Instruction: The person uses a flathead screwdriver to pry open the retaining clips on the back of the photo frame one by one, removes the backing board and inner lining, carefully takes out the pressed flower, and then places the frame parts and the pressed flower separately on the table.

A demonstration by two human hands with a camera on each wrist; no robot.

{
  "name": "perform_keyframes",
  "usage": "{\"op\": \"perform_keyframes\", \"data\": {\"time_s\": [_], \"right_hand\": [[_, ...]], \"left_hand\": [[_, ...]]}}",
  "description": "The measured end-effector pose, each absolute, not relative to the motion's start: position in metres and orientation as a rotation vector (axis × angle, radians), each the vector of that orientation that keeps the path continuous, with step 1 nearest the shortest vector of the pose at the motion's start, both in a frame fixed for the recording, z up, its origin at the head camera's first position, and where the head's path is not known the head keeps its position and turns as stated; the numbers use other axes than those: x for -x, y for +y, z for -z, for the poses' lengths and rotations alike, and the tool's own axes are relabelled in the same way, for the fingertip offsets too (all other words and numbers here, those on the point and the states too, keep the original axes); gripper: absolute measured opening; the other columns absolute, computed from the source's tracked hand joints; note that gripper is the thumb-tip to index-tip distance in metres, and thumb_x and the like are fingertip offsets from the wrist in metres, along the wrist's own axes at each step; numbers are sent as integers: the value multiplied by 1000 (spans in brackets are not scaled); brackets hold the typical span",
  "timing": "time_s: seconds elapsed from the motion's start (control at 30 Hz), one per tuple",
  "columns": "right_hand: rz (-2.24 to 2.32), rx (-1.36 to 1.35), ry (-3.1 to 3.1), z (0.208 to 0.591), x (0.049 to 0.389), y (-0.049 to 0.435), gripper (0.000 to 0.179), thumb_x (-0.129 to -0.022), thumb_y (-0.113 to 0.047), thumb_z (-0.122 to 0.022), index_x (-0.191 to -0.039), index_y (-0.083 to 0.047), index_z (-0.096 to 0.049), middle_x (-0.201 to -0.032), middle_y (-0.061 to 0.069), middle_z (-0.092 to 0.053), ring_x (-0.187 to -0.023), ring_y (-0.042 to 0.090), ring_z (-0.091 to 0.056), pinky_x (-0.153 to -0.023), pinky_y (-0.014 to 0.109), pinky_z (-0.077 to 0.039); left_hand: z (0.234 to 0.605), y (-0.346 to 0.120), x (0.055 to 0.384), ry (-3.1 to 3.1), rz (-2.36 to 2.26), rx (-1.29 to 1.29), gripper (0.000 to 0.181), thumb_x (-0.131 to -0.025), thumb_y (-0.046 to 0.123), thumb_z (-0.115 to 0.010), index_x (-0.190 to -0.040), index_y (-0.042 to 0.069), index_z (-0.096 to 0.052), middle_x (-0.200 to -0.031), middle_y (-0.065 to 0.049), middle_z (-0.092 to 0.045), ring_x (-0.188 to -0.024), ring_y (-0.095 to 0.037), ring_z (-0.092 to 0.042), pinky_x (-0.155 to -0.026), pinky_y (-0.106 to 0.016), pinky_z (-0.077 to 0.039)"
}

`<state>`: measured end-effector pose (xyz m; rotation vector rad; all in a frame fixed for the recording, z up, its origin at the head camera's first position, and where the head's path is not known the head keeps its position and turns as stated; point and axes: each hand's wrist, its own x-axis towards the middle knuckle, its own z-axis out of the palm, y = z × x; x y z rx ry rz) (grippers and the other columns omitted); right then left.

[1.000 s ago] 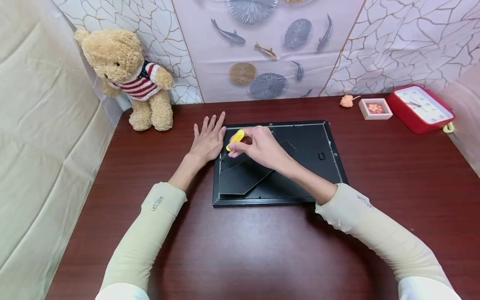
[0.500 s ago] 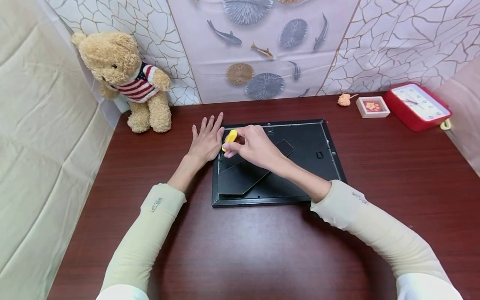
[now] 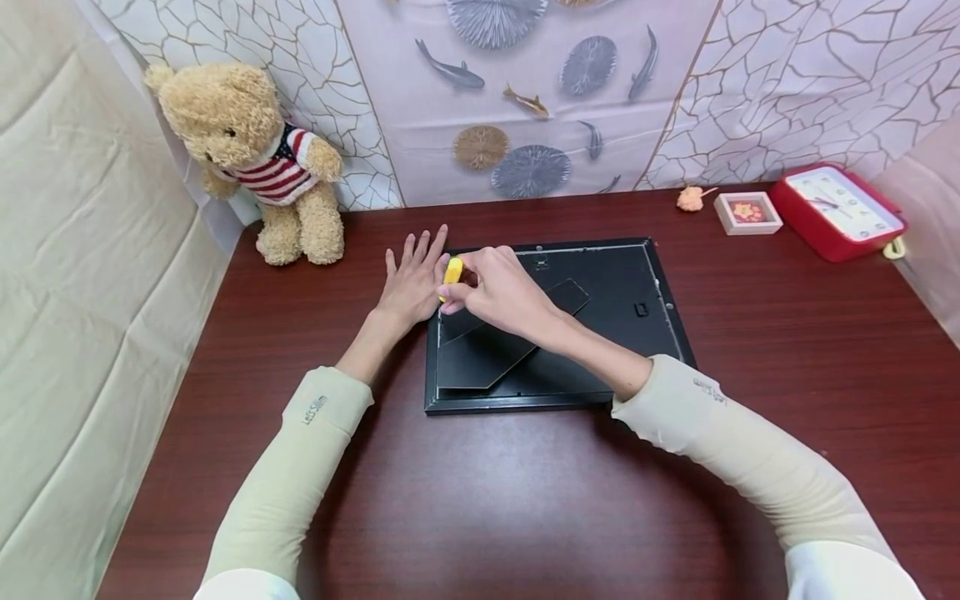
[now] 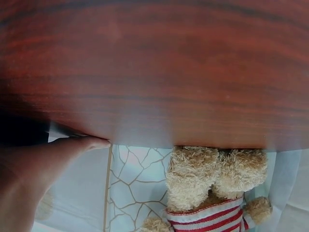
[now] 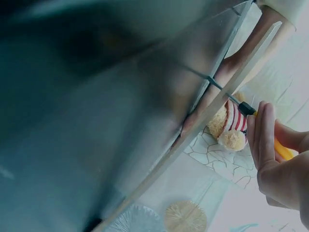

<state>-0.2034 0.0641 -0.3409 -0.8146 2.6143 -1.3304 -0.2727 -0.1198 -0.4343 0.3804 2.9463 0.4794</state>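
A picture frame (image 3: 611, 342) lies face down on the table, its black back and slanted support leg (image 3: 480, 362) showing. My right hand (image 3: 510, 300) pinches the yellow handle of a screwdriver (image 3: 453, 271) over the frame's left edge. In the right wrist view the black collar and thin shaft of the screwdriver (image 5: 246, 108) point at a small dark metal tab (image 5: 214, 82) on the frame's edge. Flat beside that left edge rests my left hand (image 3: 411, 287), fingers spread, thumb side against the frame. The left wrist view shows just part of the left hand (image 4: 53, 162).
A teddy bear (image 3: 288, 167) in a striped sweater sits at the back left. Along the back right stand a small orange pompom (image 3: 690, 198), a little white-framed picture (image 3: 748, 213) and a red clock (image 3: 836, 212). A patterned cloth (image 3: 540, 100) hangs behind the table.
My right hand has shifted a little left with the screwdriver, its yellow handle turning more upright and closing on the left hand's thumb. The left hand and the frame have stayed put.
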Motion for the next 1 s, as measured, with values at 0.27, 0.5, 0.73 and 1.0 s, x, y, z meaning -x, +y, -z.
{"op": "perform_keyframes", "data": {"time_s": [0.27,0.5,0.73,1.0], "right_hand": [[1298,844,2618,339,206,57,11,-102,-6,-77,-93,1,-80,-85,8,-83,-81,15,-84,-99,38,-52],[1343,783,2575,340,208,65,9,-101,-7,-79,-98,1,-81,-88,9,-84,-85,17,-84,-96,35,-56],[1417,670,2486,346,215,86,14,-101,-12,-80,-107,1,-83,-93,8,-85,-88,17,-84,-94,33,-56],[1700,433,2128,355,219,101,18,-103,-4,-76,-114,9,-80,-106,20,-84,-98,27,-84,-97,29,-63]], "left_hand": [[433,-123,270,2945,-345,-462,74,-119,38,-36,-178,19,4,-185,-20,-8,-171,-44,-2,-134,-71,-2],[433,-121,273,2934,-457,-389,64,-121,42,-18,-179,24,0,-185,-16,-8,-172,-39,0,-135,-67,2],[432,-120,275,2924,-498,-321,62,-120,43,-15,-179,28,-1,-186,-13,-7,-173,-36,3,-135,-64,6],[433,-117,274,2937,-518,-324,62,-120,42,-18,-179,27,-4,-186,-13,-9,-173,-37,0,-136,-64,4]]}}
